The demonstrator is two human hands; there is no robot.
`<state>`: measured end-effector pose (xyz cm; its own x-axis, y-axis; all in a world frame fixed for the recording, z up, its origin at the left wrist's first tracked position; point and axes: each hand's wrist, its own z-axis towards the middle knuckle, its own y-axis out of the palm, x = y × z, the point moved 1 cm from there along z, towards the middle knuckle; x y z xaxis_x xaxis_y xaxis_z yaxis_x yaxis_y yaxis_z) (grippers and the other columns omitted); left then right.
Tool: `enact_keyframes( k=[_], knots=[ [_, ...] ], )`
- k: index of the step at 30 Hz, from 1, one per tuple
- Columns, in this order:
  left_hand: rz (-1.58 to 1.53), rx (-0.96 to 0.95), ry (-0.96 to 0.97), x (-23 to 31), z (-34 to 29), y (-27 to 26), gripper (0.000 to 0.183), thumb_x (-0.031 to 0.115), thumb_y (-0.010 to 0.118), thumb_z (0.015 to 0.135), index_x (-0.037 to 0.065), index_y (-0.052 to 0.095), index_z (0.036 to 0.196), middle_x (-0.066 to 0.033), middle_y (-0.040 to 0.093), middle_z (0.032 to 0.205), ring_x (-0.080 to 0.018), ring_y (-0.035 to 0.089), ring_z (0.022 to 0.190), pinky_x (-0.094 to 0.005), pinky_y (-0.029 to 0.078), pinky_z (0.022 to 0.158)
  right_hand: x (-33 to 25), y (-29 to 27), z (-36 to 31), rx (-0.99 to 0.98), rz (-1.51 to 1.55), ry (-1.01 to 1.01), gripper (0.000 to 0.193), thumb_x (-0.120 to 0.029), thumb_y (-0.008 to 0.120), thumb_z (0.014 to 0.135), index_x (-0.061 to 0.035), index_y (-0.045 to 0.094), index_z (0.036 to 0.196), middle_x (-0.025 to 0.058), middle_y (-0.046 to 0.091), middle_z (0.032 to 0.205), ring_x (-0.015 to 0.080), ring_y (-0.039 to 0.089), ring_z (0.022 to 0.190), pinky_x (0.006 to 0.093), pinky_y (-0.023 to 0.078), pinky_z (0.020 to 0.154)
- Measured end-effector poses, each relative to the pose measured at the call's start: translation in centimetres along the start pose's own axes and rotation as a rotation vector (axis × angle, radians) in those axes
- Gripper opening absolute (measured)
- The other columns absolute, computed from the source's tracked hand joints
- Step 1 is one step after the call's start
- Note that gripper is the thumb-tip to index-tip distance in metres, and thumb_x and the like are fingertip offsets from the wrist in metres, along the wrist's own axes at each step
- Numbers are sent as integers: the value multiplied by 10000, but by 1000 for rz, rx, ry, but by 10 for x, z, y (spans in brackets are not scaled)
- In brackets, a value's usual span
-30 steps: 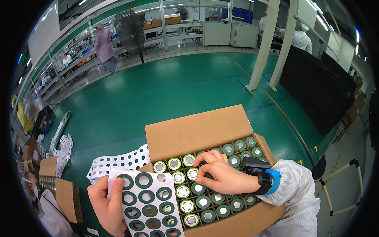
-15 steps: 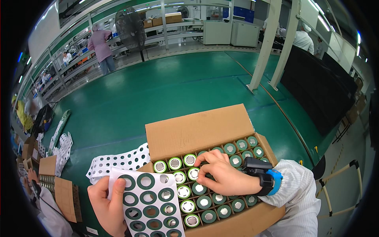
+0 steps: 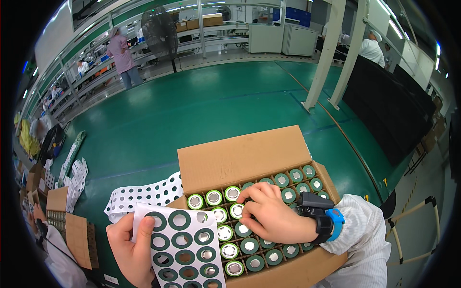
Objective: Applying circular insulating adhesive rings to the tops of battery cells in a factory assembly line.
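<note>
My left hand (image 3: 129, 249) grips a white sheet of green ring stickers (image 3: 169, 240), thumb on its front face. Through the ring holes the things behind show, and one spot near the top right corner lacks its green ring. Beside the sheet stands an open cardboard box (image 3: 245, 151) with upright cylindrical battery cells in a cardboard grid. Cells on the left, like this bright green-rimmed cell (image 3: 229, 250), show bare tops; others, like this cell (image 3: 249, 246), carry dark green rings. My right hand (image 3: 273, 216) is over the cells, fingers curled down; anything between its fingertips is hidden.
A used white sheet with punched holes (image 3: 144, 196) lies behind the box on the green table (image 3: 201, 105). At left, a co-worker's sleeve (image 3: 65, 259) is by another open carton (image 3: 77, 240). Two pale posts (image 3: 322, 53) and a black panel (image 3: 389, 110) stand at right.
My right hand's fingers have curled in slightly over the same cells. The sheet in my left hand has hardly moved.
</note>
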<state>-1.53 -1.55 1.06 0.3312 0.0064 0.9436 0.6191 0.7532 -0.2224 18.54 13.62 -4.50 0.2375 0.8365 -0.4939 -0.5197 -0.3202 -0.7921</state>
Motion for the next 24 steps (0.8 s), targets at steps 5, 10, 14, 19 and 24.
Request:
enact_keyframes(
  k=[5,10,14,19,24],
  knots=[
    [60,28,38,-7,2,-2,288,177,643,872,-36,494,995,-68,525,913,-94,495,788,-226,412,723,-11,-1,-1,39,-329,-119,131,-102,663,714,-53,550,759,58,527,1020,276,471,993,441,311,884],
    [104,-57,15,-7,5,-5,273,152,649,864,-39,497,986,-61,518,897,-88,486,748,-225,408,682,-10,-5,-4,53,-285,-190,216,-102,662,682,-38,566,864,78,551,989,264,520,932,396,391,823],
    [115,-12,40,-7,3,-3,263,150,652,862,-40,502,966,-56,506,881,-87,485,740,-226,406,667,-11,3,-13,-88,-16,-384,248,-54,564,707,-20,549,951,92,549,908,239,536,849,318,422,758],
    [101,7,80,-7,1,0,258,143,665,852,-28,494,939,-43,478,858,-86,471,727,-226,400,662,-16,-8,-11,-248,-139,-365,288,-59,575,720,-14,543,1003,113,578,1065,238,584,915,345,438,863],
    [227,-165,93,-12,8,-11,260,153,664,853,-32,491,908,-29,458,795,-92,453,675,-240,387,611,-17,-30,-14,-471,-206,-388,353,-63,526,784,5,492,1129,155,543,1230,229,555,1107,469,270,1052]
  ],
)
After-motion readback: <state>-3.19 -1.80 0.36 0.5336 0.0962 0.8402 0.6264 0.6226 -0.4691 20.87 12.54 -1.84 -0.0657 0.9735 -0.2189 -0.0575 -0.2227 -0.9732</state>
